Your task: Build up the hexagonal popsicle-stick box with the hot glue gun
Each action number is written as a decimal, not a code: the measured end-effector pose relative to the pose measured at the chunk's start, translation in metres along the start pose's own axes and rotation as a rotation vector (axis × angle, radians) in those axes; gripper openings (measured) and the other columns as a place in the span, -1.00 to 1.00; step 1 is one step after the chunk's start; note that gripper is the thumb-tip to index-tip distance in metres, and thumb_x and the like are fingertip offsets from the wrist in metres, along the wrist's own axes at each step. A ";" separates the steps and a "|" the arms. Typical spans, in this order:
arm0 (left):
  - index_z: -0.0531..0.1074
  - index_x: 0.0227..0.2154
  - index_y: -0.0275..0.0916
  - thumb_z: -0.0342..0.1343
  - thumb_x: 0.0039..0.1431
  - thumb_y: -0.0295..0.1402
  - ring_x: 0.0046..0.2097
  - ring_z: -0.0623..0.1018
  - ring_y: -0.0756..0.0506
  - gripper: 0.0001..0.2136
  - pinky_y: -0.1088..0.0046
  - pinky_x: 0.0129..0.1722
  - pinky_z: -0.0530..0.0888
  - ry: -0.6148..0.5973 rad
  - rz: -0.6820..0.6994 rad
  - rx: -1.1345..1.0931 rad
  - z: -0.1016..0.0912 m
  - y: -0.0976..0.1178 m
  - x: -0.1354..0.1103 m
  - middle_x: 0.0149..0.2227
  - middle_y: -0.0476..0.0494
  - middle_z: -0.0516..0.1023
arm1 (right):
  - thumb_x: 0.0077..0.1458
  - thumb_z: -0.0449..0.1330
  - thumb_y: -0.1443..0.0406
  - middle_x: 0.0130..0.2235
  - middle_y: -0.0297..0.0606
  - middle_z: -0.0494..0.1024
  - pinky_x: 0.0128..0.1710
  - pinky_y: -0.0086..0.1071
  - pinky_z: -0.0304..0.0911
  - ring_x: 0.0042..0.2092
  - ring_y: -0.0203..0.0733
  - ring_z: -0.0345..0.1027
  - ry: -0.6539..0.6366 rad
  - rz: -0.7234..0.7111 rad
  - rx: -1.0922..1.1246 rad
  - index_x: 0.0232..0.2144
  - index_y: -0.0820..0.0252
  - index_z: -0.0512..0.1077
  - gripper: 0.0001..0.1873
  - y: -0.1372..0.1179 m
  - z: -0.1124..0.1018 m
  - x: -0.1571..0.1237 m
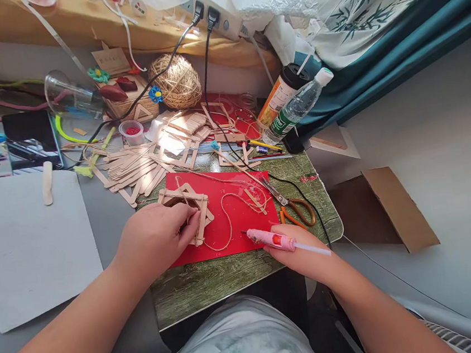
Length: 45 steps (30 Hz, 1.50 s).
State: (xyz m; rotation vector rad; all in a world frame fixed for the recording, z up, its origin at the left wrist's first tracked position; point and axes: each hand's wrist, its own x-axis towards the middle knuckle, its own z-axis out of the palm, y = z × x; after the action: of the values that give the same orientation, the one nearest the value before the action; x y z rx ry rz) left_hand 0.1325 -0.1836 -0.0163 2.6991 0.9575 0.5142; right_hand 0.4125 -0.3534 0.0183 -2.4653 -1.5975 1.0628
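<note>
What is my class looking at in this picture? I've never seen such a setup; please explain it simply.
There is no machine: each grip is one person's bare hand. The single picture comes from a camera worn on that person's head, looking forward and down. The left grip holds a small angular frame of pale wooden sticks over a flat red sheet. The right grip holds a slim pink glue gun with a translucent rod poking from its back. The green wood-patterned table also carries orange-handled metal scissors and, at the back right, a clear plastic bottle with a green label.
</note>
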 end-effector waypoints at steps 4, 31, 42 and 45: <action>0.39 -0.52 -0.17 0.01 0.45 -0.16 -0.49 0.36 -0.09 -0.61 0.33 -0.44 0.17 -0.012 -0.001 0.008 -0.001 0.001 0.000 -0.57 -0.04 0.40 | 0.22 0.25 0.23 -0.42 -0.31 0.55 -0.35 -0.38 0.08 -0.34 -0.15 0.39 -0.058 -0.023 0.049 -0.31 0.07 0.61 -0.87 0.001 -0.004 0.001; 0.41 -0.49 -0.16 -0.02 0.46 -0.16 -0.47 0.37 -0.10 -0.62 0.32 -0.41 0.19 -0.024 -0.011 0.001 0.001 -0.001 -0.002 -0.56 -0.05 0.39 | 0.01 0.51 0.17 -0.26 -0.19 0.59 -0.47 -0.41 0.27 -0.43 -0.33 0.31 -0.091 0.064 1.331 -0.18 0.26 0.61 -0.63 0.076 0.015 0.022; 0.38 -0.51 -0.16 -0.02 0.46 -0.14 -0.49 0.34 -0.09 -0.60 0.32 -0.42 0.15 -0.037 -0.028 -0.014 0.000 0.000 0.000 -0.58 -0.03 0.35 | 0.21 0.34 -0.14 -0.50 -0.22 0.58 -0.51 -0.43 0.22 -0.53 -0.30 0.37 -0.150 0.018 1.091 -0.17 0.31 0.63 -0.42 0.070 0.015 0.018; 0.39 -0.50 -0.16 -0.02 0.46 -0.14 -0.48 0.34 -0.10 -0.61 0.32 -0.42 0.15 -0.034 -0.023 -0.010 0.001 -0.001 -0.001 -0.57 -0.03 0.34 | 0.21 0.28 -0.21 -0.56 -0.23 0.57 -0.57 -0.44 0.17 -0.58 -0.29 0.36 -0.158 0.046 0.995 -0.22 0.30 0.60 -0.37 0.058 0.008 0.010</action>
State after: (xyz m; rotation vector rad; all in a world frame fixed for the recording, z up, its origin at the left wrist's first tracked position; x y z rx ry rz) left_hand 0.1317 -0.1835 -0.0173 2.6760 0.9733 0.4654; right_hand 0.4572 -0.3758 -0.0136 -1.7513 -0.7009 1.5675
